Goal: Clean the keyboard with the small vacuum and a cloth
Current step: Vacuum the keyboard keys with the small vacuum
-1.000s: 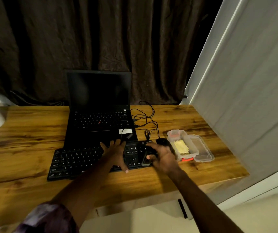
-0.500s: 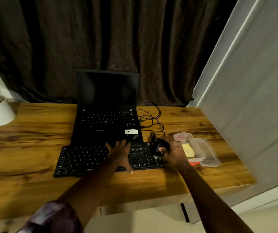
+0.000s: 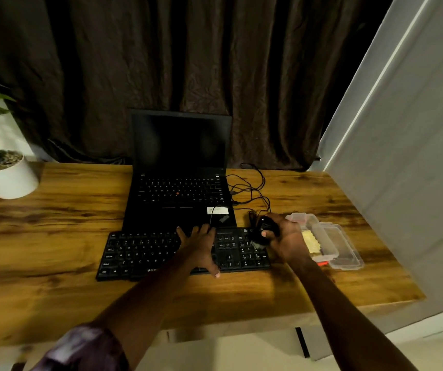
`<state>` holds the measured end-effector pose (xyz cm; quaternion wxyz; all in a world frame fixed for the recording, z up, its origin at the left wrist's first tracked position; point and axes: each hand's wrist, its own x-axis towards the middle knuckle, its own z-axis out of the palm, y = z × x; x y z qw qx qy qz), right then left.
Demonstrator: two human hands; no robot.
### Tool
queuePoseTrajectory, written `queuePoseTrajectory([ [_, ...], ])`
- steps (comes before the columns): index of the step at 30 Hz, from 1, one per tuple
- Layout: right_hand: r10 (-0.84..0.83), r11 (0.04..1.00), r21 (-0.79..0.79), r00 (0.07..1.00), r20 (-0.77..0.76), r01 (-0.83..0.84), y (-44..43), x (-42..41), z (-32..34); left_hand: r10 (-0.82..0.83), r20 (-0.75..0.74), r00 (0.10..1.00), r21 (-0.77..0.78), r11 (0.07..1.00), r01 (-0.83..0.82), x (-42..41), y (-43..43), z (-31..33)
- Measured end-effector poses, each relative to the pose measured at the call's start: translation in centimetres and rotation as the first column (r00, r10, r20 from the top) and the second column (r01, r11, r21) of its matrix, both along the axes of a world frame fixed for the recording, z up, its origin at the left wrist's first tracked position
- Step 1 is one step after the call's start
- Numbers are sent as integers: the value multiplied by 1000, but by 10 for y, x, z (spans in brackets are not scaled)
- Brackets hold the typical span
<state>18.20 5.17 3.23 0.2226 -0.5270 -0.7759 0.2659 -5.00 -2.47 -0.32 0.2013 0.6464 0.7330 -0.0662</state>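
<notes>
A black keyboard [image 3: 145,255] lies on the wooden desk [image 3: 54,236] in front of an open laptop. My left hand [image 3: 199,247] rests flat on the keyboard's middle, fingers spread. My right hand [image 3: 284,242] grips a small black vacuum [image 3: 264,231] over the keyboard's right end, its lower end touching the number keys. A yellow cloth [image 3: 311,243] lies in a clear plastic box just right of that hand.
The black laptop [image 3: 180,167] stands behind the keyboard, with loose black cables [image 3: 252,188] to its right. The clear plastic box [image 3: 332,245] sits near the desk's right side. A white plant pot [image 3: 6,175] stands at far left. A grey wall panel [image 3: 402,156] borders the right.
My right hand has lifted the vacuum from the keyboard's lower right keys up toward its upper right corner. The left hand stays on the keys. The view shifted, showing the plant.
</notes>
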Motion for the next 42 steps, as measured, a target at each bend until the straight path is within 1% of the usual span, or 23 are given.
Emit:
queuePoseTrajectory([
  [2,-2,1000,-6,1000,10,2,-3,-9,-1,-18,7,1000,23,1000,18,-5,-2,-3],
  [5,29,1000,9,998,64,-29,-12,-31,-1,-56,6,998,44,997,55,-19,-11,-6],
  [7,63,997,30,997,31,-64,-17,-46,2,-77,6,997,40,996,77,-31,-19,-8],
  [9,94,995,40,996,4,-94,-22,-61,4,-66,19,998,38,997,65,-47,-27,-8],
  [12,100,994,47,994,-37,-98,-27,-82,5,-47,17,999,42,998,46,-74,-42,-8],
  [18,75,997,-10,987,-139,-78,-43,-132,2,-3,17,1000,31,1000,2,-130,-76,-15],
  [24,83,993,-71,978,-192,-98,-62,-186,-7,16,23,1000,42,999,-17,-172,-98,-16],
  [27,133,986,-70,968,-211,-150,-73,-211,-11,8,31,999,65,998,-10,-188,-108,-15],
  [29,148,985,-57,964,-223,-164,-81,-228,-12,12,53,999,83,996,-17,-197,-114,-14],
  [32,163,985,-23,955,-247,-174,-94,-251,-10,25,42,999,80,996,-29,-209,-121,-15],
  [35,146,984,-56,945,-292,-169,-104,-266,-12,37,48,998,82,996,-41,-220,-127,-17],
  [38,78,991,-77,935,-345,-111,-106,-268,-15,28,72,997,123,992,-37,-225,-134,-19],
  [40,32,986,-141,928,-372,-90,-104,-260,-16,26,89,996,134,990,-37,-227,-136,-18],
  [42,-5,972,-219,929,-369,-81,-103,-250,-15,24,104,994,135,990,-38,-228,-136,-18],
])
